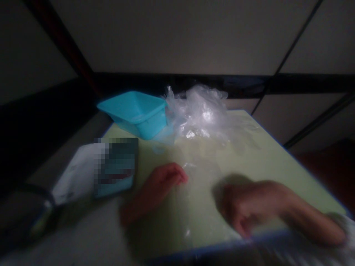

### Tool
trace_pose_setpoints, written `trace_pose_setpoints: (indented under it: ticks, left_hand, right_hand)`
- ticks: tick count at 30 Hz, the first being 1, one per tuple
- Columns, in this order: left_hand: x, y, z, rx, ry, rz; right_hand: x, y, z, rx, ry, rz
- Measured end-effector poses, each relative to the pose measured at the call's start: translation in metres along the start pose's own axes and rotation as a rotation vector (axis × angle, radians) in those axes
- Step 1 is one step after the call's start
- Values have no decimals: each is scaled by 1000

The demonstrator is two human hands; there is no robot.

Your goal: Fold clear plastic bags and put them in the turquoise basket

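Observation:
My left hand (169, 176) is over the middle of the pale yellow table (238, 159), its fingers pinched together at the edge of a clear plastic bag (201, 173) that lies flat. At the right, near the front edge, my right hand (246, 207) is curled with the knuckles up. Blur and the hand itself hide whatever its fingers may hold. The flat bag stretches between both hands toward the front edge, and its outline is faint.
A turquoise plastic tub (152, 123) stands at the back left. Beside it is a crumpled heap of clear plastic bags (205, 111). At the left lie a dark flat item (116, 166), partly pixelated, and white paper (80, 170). A panelled wall (177, 37) rises behind the table.

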State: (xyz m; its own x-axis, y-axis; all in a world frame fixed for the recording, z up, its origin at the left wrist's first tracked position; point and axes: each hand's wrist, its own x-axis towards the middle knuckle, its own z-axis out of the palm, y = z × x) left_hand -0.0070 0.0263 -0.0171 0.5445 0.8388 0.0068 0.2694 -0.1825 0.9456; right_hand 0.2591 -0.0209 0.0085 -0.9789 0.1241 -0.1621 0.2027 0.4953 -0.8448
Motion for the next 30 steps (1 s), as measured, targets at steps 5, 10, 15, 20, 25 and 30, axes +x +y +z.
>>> trace_pose_setpoints:
  ticks: [5,10,15,20,25,30]
  left_hand:
    - [0,0,0,8,-10,-7]
    - [1,1,0,17,-10,2]
    - [2,5,0,9,-9,3]
    - [2,6,1,36,10,1]
    - [2,4,2,-32,17,-31]
    - [5,-3,4,-168,48,-114]
  right_hand:
    - [1,-5,-5,56,13,-74]
    - [-1,-28,-23,74,158,-50]
    - [-7,-28,-30,232,379,33]
    - [-9,-15,-29,369,628,40]
    - [-5,-4,-34,422,870,-13]
    - [-3,14,-36,462,982,-44]
